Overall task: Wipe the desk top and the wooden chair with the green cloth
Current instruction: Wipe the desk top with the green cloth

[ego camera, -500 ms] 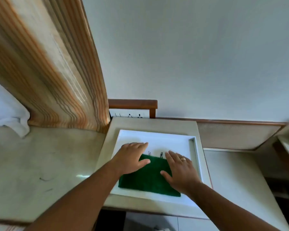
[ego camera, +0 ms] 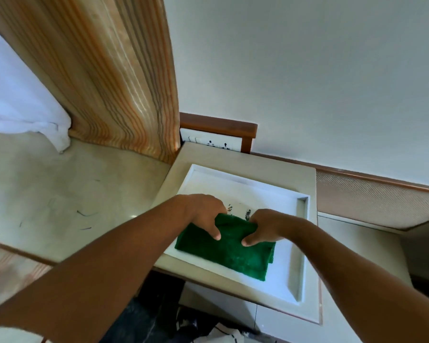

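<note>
The green cloth (ego camera: 229, 251) lies folded on the white recessed panel of the beige desk top (ego camera: 245, 157). My left hand (ego camera: 203, 214) grips the cloth's far left edge, fingers curled under it and thumb on top. My right hand (ego camera: 268, 226) pinches the far right edge the same way. Both hands sit at the cloth's far side, close together. A small dark print on the white panel shows between them. No wooden chair is in sight.
A striped orange-brown curtain (ego camera: 109, 78) and a white sheer curtain (ego camera: 15, 100) hang at the left above a pale ledge (ego camera: 72, 194). A wood-framed socket panel (ego camera: 218, 137) is on the wall behind the desk. A lower beige surface (ego camera: 357, 256) lies to the right.
Both hands were lying flat on the cloth; now their fingers have curled and gripped its far edge, bunching it slightly. The camera has moved closer.
</note>
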`<state>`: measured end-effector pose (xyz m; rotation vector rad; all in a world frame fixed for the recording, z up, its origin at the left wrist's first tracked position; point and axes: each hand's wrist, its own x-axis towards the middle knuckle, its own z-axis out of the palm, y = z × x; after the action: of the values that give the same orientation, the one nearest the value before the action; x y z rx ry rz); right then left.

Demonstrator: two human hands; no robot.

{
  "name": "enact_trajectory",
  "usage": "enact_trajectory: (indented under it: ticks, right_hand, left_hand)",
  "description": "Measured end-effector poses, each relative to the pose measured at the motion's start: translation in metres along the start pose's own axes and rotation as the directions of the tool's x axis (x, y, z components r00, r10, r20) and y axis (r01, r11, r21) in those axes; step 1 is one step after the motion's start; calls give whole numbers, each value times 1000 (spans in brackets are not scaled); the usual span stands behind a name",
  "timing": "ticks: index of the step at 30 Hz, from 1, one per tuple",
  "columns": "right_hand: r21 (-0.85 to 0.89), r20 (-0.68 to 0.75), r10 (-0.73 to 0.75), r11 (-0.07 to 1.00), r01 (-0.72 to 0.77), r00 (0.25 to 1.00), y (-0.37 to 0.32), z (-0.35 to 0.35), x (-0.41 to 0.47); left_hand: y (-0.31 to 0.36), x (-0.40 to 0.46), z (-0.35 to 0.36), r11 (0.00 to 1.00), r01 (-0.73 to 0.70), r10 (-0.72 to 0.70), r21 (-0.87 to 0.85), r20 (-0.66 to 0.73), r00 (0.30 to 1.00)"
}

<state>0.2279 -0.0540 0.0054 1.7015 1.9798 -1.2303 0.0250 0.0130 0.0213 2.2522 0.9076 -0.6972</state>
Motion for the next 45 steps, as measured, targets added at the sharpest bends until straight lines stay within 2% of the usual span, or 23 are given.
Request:
enact_trajectory:
  ticks: [3,7,9,11,13,15,19,21,23,25,26,27,28,30,31,32,34,37,39,41,43,45]
  right_hand:
    - [327,49,-74,943,54,996,0,-13,-5]
    - [615,84,-169,785,82,982,-27,-29,-4]
    - [719,71,-236,685,114,969,-55,-36,1]
    - [790,6,-290,587,173,957,-93,-39,11]
    - [811,-82,-315,530,246,946,-133,-37,26]
    - [741,-185,-288,587,326,939,-176,-26,48]
    - [511,-315,-231,776,370,921,-249,15,99]
    - [371,-309,-217,869,327,926,-289,42,138]
    - [358,-247,-156,903,239,956,-316,63,174]
    - [310,-157,-69,944,116,985,-334,82,207]
    - [181,-130,-42,981,66,991,-341,90,220]
    - [29,-127,-28,999,32,992,-345,99,230]
    - [-110,-166,-41,994,23,985,-347,108,235]
    - [-316,-241,-164,945,83,956,-359,126,245]
    - [-423,-238,-272,893,152,933,-366,133,251]
    - [-522,-205,-380,822,228,902,-374,139,257]
    - [-617,-117,-531,701,358,839,-387,149,272]
    - [-674,29,-614,571,469,789,-403,166,308]
    - [-692,58,-610,545,473,790,-406,157,339]
    - [-698,-94,-560,627,347,823,-408,127,379]
    - [-600,-350,-357,796,85,866,-410,83,417]
    - [-429,-491,-163,900,-75,856,-414,55,441]
  left_hand:
    - [-15,-27,-3,930,48,-61,-363,-23,998]
    - [-51,-87,-11,751,63,-154,-657,-81,985]
    - [-74,-118,-11,600,5,-206,-800,-149,967]
    - [-105,-150,-4,386,-132,-265,-913,-247,932]
    - [-141,-175,11,181,-283,-340,-942,-330,881]
    - [-183,-193,36,66,-363,-430,-930,-354,831]
    - [-259,-206,94,-5,-352,-643,-936,-267,718]
    - [-304,-215,123,0,-293,-685,-956,-213,696]
    - [-342,-219,143,0,-275,-731,-962,-187,657]
    - [-380,-220,156,-23,-340,-816,-940,-179,550]
    - [-398,-221,160,-5,-366,-870,-931,-176,461]
    - [-414,-222,166,60,-346,-917,-936,-188,351]
    - [-427,-223,171,176,-253,-938,-951,-240,250]
    - [-457,-225,189,418,82,-904,-905,-405,140]
    - [-470,-225,199,492,244,-871,-836,-478,117]
    - [-480,-224,208,525,371,-845,-766,-522,117]
    - [-493,-220,224,525,528,-833,-668,-532,154]
    - [-508,-211,238,499,585,-850,-639,-494,185]
    - [-513,-208,240,494,601,-851,-628,-491,186]
    - [-517,-206,242,491,608,-851,-624,-494,180]
    - [-518,-204,245,492,612,-844,-619,-510,163]
    - [-519,-203,246,495,619,-840,-609,-517,163]
